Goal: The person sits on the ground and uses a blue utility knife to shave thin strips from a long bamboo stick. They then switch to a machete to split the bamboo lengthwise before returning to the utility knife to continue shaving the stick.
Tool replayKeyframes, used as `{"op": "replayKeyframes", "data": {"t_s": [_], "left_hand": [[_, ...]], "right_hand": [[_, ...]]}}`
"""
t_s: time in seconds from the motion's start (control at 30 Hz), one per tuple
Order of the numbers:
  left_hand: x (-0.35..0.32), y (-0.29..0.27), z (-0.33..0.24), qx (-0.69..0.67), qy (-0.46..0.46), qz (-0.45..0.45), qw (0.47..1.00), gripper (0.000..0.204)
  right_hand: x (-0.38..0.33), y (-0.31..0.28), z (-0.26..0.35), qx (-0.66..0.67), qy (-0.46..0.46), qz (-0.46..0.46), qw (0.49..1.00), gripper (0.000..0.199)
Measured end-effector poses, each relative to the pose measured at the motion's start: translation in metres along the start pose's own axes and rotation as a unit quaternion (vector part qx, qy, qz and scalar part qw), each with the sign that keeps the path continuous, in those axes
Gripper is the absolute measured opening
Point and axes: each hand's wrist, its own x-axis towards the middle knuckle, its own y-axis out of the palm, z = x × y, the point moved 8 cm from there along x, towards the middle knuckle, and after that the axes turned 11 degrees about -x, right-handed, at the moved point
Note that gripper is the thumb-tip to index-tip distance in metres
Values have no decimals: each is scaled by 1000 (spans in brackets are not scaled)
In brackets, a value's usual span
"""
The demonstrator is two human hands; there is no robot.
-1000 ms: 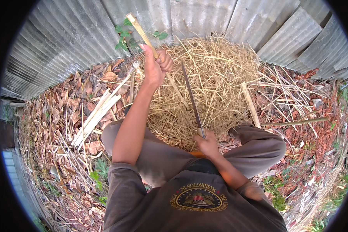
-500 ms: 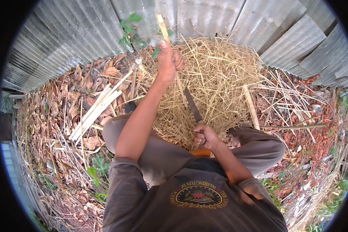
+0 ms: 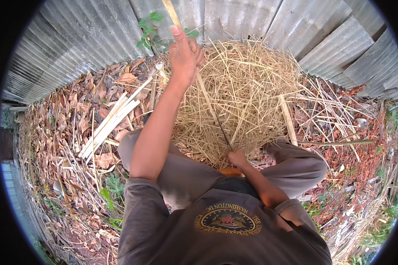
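Note:
My left hand [image 3: 185, 56] is wrapped round a pale split strip of bamboo or wood [image 3: 171, 13], with the thumb lying along it. One end sticks up past the hand toward the metal sheets, and the other slants down over the straw. My right hand [image 3: 237, 158] is closed on the handle of a machete [image 3: 223, 130], close to my lap; the handle is hidden by the fingers. The dark blade shows nearly edge-on, and its tip meets or overlaps the lower end of the strip. Whether they touch I cannot tell.
A heap of dry straw [image 3: 247, 88] lies between my bent legs. Several pale split strips [image 3: 110, 126] rest at left on dry leaves. A thicker stick [image 3: 288, 119] and thin sticks [image 3: 336, 115] lie at right. Corrugated metal sheets [image 3: 239, 20] stand behind, with a green plant [image 3: 149, 33].
My left hand has moved up and slightly left with the strip. The machete has turned from showing its flat side to nearly edge-on, and my right hand has shifted slightly right.

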Motion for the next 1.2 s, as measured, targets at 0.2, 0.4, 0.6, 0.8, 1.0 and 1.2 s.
{"op": "replayKeyframes", "data": {"t_s": [0.2,0.4,0.6,0.8,1.0,1.2], "left_hand": [[5,-13,-48,-21,94,-38,995,63],[-3,-10,-91,-68,221,-42,972,49],[2,-12,-20,-4,210,-33,977,42],[6,-6,1,-96,246,-10,964,43],[13,-24,2,-128,248,-61,958,47],[15,-65,-9,-78,236,-201,948,57]], "right_hand": [[-56,-32,49,268,30,77,960,15],[-102,-56,55,212,-34,7,977,14],[-111,-51,86,246,-86,-24,965,15],[-87,-15,122,261,-149,17,954,18],[-37,34,115,207,-120,17,971,23],[-36,43,160,40,-280,-121,952,33]]}}
